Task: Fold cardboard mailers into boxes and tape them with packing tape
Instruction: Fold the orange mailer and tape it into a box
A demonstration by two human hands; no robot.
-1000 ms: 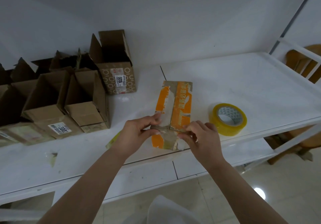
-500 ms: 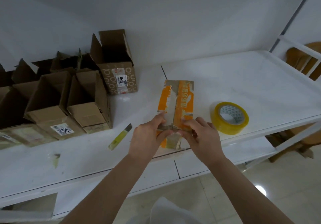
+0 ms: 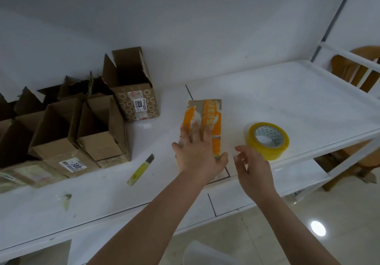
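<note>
The right hand (image 3: 249,169) has let go of the orange box (image 3: 203,129); it now hangs just beside the box's near right corner, fingers loosely spread and holding nothing, between the box and the tape roll (image 3: 266,140). Half a second ago both hands were pinching at the box's near end. The left hand (image 3: 198,151) has changed too: it now lies flat on the box's near half, fingers straight, pressing down, thumb out to the left. The box itself has stayed lying flat on the white table (image 3: 287,100), close to the table's near edge.

That reads as smoothing a strip just laid, so this box's seam is probably closed and the free hand may go for more tape or leave it.

Left of the box lies a yellow cutter (image 3: 140,170), untouched. Farther left and beyond stand the open cardboard boxes (image 3: 98,133), already folded, flaps up.
</note>
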